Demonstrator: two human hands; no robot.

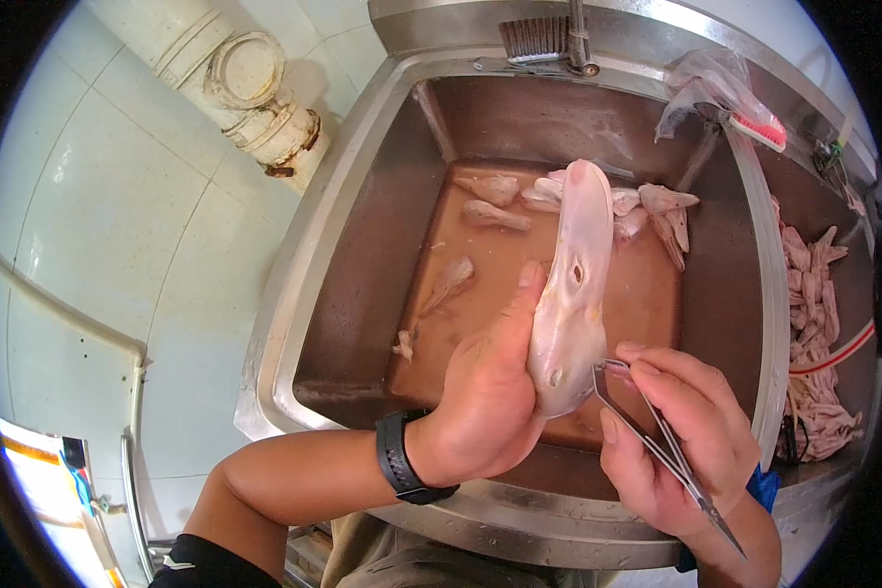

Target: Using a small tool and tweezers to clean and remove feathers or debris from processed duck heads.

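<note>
My left hand (489,397), with a black watch on the wrist, grips a pale plucked duck head (569,316) by its lower end, bill pointing up and away. My right hand (680,434) holds metal tweezers (658,441) at the right side of the head. One bent end of the tweezers is at the skin; the pointed end extends down past the palm. Below lies a steel sink basin (367,294) with shallow reddish water. Several more duck heads (496,213) rest in it, mostly along the far side, one (448,283) nearer the left.
A brush (535,38) and a thin metal tool lie on the far rim. A plastic bag (713,84) and a pink-bristled brush (758,132) sit at the corner. The right basin holds piled pale poultry parts (812,294) and a red-striped hose (834,360). White pipes (250,81) stand left.
</note>
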